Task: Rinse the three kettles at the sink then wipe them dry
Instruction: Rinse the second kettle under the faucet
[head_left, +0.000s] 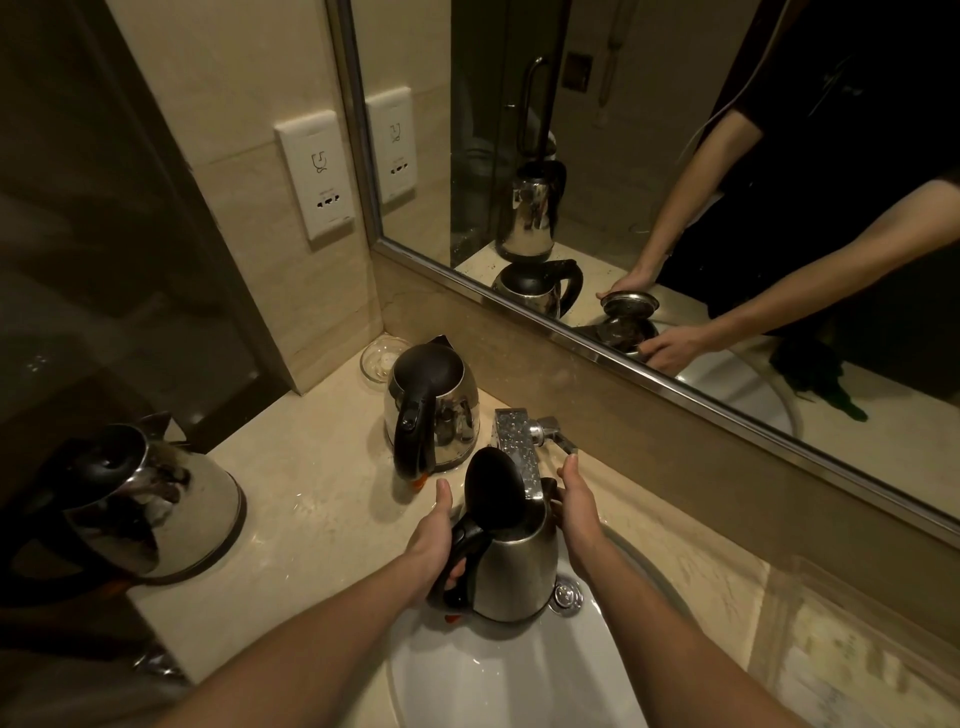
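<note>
Three in view. Held kettle (511, 566) upright over sink (493, 675), lid open against faucet (517, 447). Left hand (434, 540) grips handle, right hand (576, 514) clasps spout side. Second kettle (434, 410) just left on tabletop (322, 493), glass dish (382, 358) behind. Third kettle (156, 499) at left edge. Mirror (675, 156) close behind.

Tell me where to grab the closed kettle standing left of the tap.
Grip its black handle, coming from the near side: the kettle stands upright with the handle loop turned toward the person, while its steel sides are wide, rounded and smooth.
</note>
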